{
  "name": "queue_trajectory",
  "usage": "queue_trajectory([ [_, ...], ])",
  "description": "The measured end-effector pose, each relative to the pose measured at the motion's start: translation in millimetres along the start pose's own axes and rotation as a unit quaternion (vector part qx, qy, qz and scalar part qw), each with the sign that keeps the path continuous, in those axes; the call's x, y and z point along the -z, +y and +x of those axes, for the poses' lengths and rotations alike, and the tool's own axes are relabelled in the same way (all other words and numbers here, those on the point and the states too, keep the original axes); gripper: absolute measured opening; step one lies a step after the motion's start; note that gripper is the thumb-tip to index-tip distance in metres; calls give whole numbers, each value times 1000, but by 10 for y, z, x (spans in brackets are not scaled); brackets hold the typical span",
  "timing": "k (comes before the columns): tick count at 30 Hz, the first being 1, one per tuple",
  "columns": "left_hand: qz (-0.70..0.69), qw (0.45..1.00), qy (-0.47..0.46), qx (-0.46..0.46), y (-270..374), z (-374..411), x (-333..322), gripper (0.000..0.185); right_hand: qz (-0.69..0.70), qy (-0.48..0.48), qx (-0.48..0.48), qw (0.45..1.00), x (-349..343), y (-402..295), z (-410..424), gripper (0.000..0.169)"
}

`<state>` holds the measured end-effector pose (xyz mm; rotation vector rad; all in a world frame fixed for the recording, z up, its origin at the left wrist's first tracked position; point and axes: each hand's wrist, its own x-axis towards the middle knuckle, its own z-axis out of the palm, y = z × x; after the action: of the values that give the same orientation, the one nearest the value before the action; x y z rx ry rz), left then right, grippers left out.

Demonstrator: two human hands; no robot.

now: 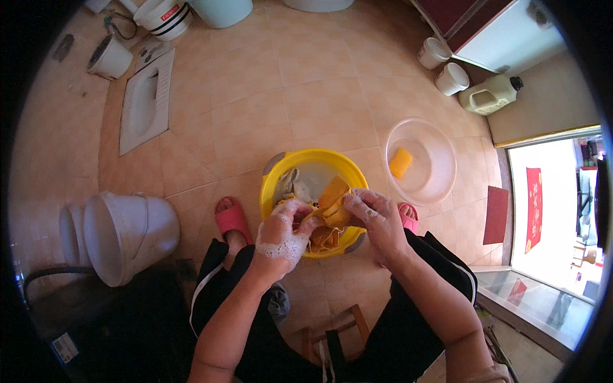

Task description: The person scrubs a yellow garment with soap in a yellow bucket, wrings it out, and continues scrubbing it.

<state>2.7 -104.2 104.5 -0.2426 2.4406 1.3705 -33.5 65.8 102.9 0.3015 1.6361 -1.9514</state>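
Over a yellow plastic basin (314,154) on the tiled floor, both my hands grip a wet orange-yellow cloth (336,203). My left hand (286,234), thick with soap suds, pinches the cloth's near left side. Suds also cover the fingers of my right hand (376,215), which is closed on the cloth's right side. Beneath them, pale and dark fabric (293,184) lies in cloudy water in the basin. More yellow-orange fabric with thin cords (328,239) rests near its front rim. The cloth hides part of the basin.
A clear plastic basin (438,165) holding a yellow sponge (401,163) stands right of the yellow one. White buckets (139,234) lie at left, below a squat toilet (148,100). Tubs (452,79) and a jug (491,95) line the right wall. My slippers (233,220) flank the basin.
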Motion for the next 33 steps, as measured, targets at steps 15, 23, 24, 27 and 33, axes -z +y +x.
queue_trajectory([
  [15, -52, 996, -49, 46, 275, 65, 22, 29, -67, 37, 71, 995, 49, -52, 80, 19],
  [23, -145, 988, 26, 55, 152, 49, -144, 30, -80, 32, 50, 995, -42, -143, 32, 18],
  [24, -126, 989, 26, 66, 161, 60, -138, 29, -85, 32, 54, 994, -56, -148, 31, 18],
  [27, -147, 986, 55, 59, 149, 74, -136, 24, -81, 18, 67, 994, -17, -97, 65, 19],
  [33, -217, 961, 167, 28, 96, 55, -103, 18, 42, 31, 23, 998, -8, -70, 77, 21],
])
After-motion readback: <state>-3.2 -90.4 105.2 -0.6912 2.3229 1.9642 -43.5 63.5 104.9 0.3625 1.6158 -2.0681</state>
